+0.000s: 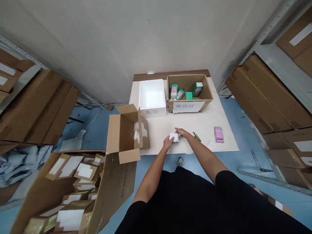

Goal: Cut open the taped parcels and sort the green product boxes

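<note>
Near the front middle of the table, my left hand (168,142) is closed around a small white box (174,137). My right hand (181,132) is at the far right side of the same box, fingers bent against it; whether it grips the box or only touches it is hard to make out. Just right of my right hand lie a dark pen and a yellow-and-black cutter (197,137). Farther right is a pink-purple packet (218,134), blurred out. An open cardboard box (127,133) with white packing inside stands to the left of my hands.
At the table's back stand a white foam box (154,112) and a labelled cardboard box (209,97) holding several green cartons. A large carton (117,182) full of parcels is on the floor at lower left. Shelves with brown boxes (273,97) flank both sides.
</note>
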Tool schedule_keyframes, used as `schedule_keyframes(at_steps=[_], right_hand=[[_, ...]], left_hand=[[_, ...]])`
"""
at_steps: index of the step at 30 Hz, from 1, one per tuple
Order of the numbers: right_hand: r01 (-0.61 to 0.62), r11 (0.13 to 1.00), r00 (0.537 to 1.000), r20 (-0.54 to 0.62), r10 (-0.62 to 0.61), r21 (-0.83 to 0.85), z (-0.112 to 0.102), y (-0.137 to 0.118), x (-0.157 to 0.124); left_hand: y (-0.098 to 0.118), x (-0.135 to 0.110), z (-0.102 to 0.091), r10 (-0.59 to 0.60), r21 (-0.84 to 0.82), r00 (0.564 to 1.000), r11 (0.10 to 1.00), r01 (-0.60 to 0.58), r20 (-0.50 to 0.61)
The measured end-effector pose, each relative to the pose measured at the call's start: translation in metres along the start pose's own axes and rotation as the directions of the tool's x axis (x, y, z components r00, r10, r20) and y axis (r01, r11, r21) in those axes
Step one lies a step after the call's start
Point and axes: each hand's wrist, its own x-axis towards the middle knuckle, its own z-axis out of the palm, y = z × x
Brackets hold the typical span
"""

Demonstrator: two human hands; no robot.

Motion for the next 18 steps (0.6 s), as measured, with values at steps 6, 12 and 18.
schedule_keyframes(at_steps=[6, 12, 18], right_hand=[[0.323, 0.896, 0.941, -0.006, -0.337, 0.304, -0.011, 0.044, 0.004], [0.476, 0.828, 0.877, -0.084, -0.474, 0.298, 0.003, 0.076, 0.004], [0.497, 0.851, 0.86, -0.23, -0.456, 0.169, 0.022, 0.08, 0.002]], left_hand=[[0.02, 0.015, -0.005, 0.201, 0.341, 0.968, 0.93, -0.139, -0.153], [0.047, 0.029, -0.032, 0.304, 0.543, 0.917, 0.739, -0.399, 0.26], [0.077, 0.062, -0.038, 0.154, 0.306, 0.985, 0.936, -0.172, 0.082]])
